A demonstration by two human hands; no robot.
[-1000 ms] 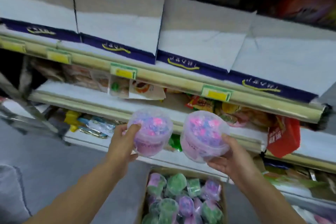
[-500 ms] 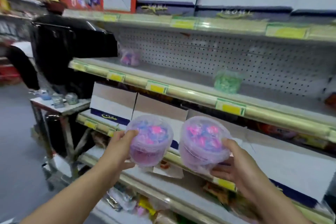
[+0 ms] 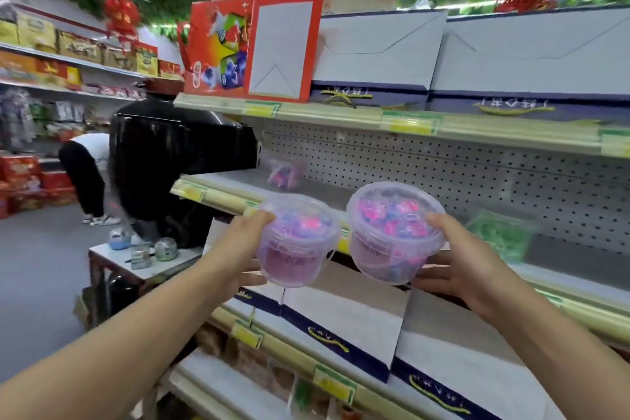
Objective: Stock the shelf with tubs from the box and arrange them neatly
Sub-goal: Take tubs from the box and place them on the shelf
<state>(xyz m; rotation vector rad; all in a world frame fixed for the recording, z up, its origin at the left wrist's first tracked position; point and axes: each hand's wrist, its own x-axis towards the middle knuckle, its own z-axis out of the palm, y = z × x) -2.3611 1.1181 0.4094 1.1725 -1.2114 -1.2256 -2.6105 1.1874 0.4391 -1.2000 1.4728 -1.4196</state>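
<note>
L hand (image 3: 243,244) grips clear tub w/ pink-blue contents (image 3: 297,242), thumb on lid rim, fingers under. R hand (image 3: 458,261) grips 2nd tub (image 3: 392,232) likewise. Both held apart, in front of pegboard shelf (image 3: 218,193); purple tub (image 3: 284,174) sits beyond L hand, green tub (image 3: 499,235) right of R hand.

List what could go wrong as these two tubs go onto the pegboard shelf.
1. The left hand and right hand each hold a tub by its side with nothing underneath; the right tub is tilted, so it might slip.
2. A purple tub and a green tub already stand on the shelf; a hasty placement could knock them.
3. The two held tubs sit close together, so the left tub may bump the other.
</note>
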